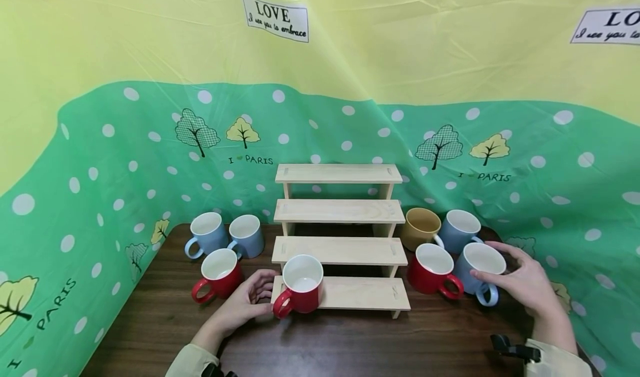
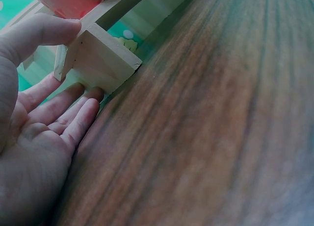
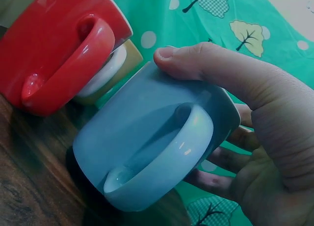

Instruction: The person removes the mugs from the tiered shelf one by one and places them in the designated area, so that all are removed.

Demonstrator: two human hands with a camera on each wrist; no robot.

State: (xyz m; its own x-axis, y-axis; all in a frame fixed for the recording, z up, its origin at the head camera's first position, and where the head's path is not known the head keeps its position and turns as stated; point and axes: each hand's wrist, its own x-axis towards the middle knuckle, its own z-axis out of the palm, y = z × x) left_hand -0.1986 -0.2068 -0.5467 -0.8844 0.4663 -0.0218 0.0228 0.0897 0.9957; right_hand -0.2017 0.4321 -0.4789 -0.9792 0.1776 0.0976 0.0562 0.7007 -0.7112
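Observation:
My right hand (image 1: 525,277) holds a light blue mug (image 3: 147,133) near its rim, thumb along the front side and fingers behind. That mug is at the front of the right-hand group, its handle toward me. At the left end of a wooden stepped shelf (image 1: 365,293) is my left hand (image 1: 245,302), fingers loosely extended. In the left wrist view its thumb lies by the edge of the lowest step and its fingertips are near the shelf's side support. A red mug (image 1: 303,282) stands on that step, its handle toward the left thumb.
Beside the held mug are a red mug (image 1: 432,269), a mustard mug (image 1: 420,230) and another light blue mug (image 1: 460,232). Left of the shelf stand two light blue mugs and a red mug (image 1: 220,274). A patterned cloth (image 1: 340,127) hangs behind the dark wooden table (image 1: 350,343).

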